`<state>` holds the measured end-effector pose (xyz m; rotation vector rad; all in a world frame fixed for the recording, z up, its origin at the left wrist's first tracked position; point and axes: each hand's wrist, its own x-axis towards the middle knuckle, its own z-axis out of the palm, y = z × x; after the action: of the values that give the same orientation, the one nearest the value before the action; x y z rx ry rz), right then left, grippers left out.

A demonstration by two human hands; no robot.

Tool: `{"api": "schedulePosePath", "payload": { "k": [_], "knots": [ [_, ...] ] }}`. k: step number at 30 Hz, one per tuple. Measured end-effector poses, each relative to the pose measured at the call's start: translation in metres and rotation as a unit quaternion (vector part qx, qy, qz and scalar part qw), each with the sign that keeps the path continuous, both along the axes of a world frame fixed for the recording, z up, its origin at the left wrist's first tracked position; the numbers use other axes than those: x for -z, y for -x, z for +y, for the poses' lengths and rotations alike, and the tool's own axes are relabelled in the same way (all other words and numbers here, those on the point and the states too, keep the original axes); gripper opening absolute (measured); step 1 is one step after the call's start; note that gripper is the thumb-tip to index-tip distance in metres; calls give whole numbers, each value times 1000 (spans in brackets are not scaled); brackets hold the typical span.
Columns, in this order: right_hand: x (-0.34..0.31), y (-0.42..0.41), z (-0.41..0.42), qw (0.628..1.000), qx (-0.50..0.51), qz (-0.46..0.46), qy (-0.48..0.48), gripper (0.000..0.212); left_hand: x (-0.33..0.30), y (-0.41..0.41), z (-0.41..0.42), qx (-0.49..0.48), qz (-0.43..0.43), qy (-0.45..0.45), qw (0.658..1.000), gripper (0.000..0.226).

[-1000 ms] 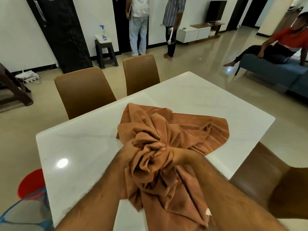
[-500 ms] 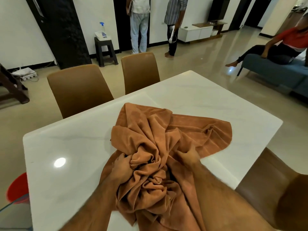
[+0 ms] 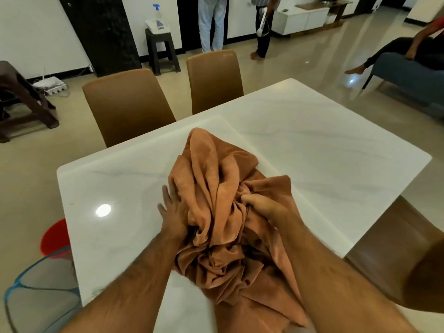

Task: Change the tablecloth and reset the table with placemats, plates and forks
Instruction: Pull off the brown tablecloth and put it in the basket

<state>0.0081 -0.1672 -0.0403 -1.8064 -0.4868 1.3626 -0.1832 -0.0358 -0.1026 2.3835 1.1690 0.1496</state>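
Gathered tighter than half a second ago, the brown tablecloth (image 3: 216, 207) now stands in a taller heap near the person's edge of the white worktop (image 3: 324, 140), and the flat part that spread to the right has been drawn in. The left hand (image 3: 174, 216) has let go of the folds it was clutching and now lies against the left side of the heap with its fingers (image 3: 165, 194) straight and spread, some tucked under the cloth, pressing it inward. The right hand (image 3: 263, 209) has come in from the far side and grips a bunch of the cloth, its fingers (image 3: 249, 199) curled round the folds. One end of the cloth hangs over the near edge of the worktop between the two forearms.

Two brown chairs (image 3: 127, 104) stand at the far side of the worktop, and another brown chair (image 3: 394, 248) is at the right. A dark stool (image 3: 162, 51) by the wall carries a spray bottle (image 3: 157, 12). Two people stand beyond it, showing only from the waist down, and another sits on a blue sofa (image 3: 408, 78) at the right. A red bucket (image 3: 54, 236) sits on the floor at the left.
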Motion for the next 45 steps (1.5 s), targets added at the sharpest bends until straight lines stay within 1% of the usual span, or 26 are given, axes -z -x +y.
{"api": "schedulePosePath", "payload": {
  "k": [2,4,5,8,9,11,14,16,18,19,21,23,25,26,28,29,30,32,34,35,37,39,40,43,44,45],
  "knots": [
    [0,10,1,1000,-16,-26,0,30,-2,-5,7,117,-68,-28,990,78],
    [13,13,6,996,-50,-72,19,40,-7,-13,5,180,-62,-25,981,96],
    [15,14,8,993,-78,-88,22,43,-10,-19,3,203,-24,-30,978,99],
    [20,4,6,970,-178,-158,54,52,-22,-36,-4,204,103,65,971,59],
    [18,-3,2,962,-184,-196,48,57,-25,-41,-2,207,146,80,964,54],
    [20,-24,-11,953,-108,-282,30,61,-36,-43,0,171,195,69,963,55],
    [39,-56,-30,923,81,-376,13,35,-25,-40,6,141,205,75,966,57],
    [47,-66,-34,922,128,-364,27,34,-20,-44,2,106,209,104,967,63],
    [40,-60,-28,935,113,-335,29,46,-19,-48,-11,66,228,111,965,68],
    [42,-54,-20,953,110,-282,23,49,-22,-47,-19,73,221,106,967,65],
    [45,-40,-1,983,97,-153,-11,53,-21,-45,-30,131,198,37,971,62],
    [63,-33,18,996,34,-83,3,49,-14,-37,-30,160,144,-13,976,65],
    [60,-26,31,990,-73,-108,57,31,-13,-33,-22,168,90,-30,981,74],
    [56,-23,38,980,-110,-143,88,31,-11,-31,-17,172,63,-75,980,79],
    [47,-19,48,959,-172,-189,124,44,-6,-37,-11,170,67,-175,967,92],
    [48,-20,54,946,-202,-208,142,49,0,-41,-4,180,74,-192,962,101],
    [45,-19,54,932,-236,-220,163,51,0,-45,3,200,88,-180,959,104],
    [48,-19,58,911,-284,-233,186,54,12,-51,15,247,91,-64,963,96],
    [55,-23,56,896,-320,-231,204,50,26,-58,24,246,78,47,965,87],
    [56,-25,54,894,-326,-233,201,48,28,-61,28,235,113,50,964,80],
    [52,-26,45,918,-290,-217,161,39,31,-65,30,244,175,12,954,58],
    [42,-30,35,930,-278,-208,122,23,26,-69,25,267,165,-9,949,51],
    [36,-31,29,932,-277,-209,102,20,18,-67,22,269,185,-13,945,47],
    [23,-36,15,958,-196,-203,40,28,16,-64,20,167,198,8,966,68],
    [22,-40,11,961,-157,-223,36,32,10,-61,17,129,189,33,973,66],
    [22,-44,5,960,-118,-250,41,41,2,-58,9,105,174,68,977,53]
  ]
}}
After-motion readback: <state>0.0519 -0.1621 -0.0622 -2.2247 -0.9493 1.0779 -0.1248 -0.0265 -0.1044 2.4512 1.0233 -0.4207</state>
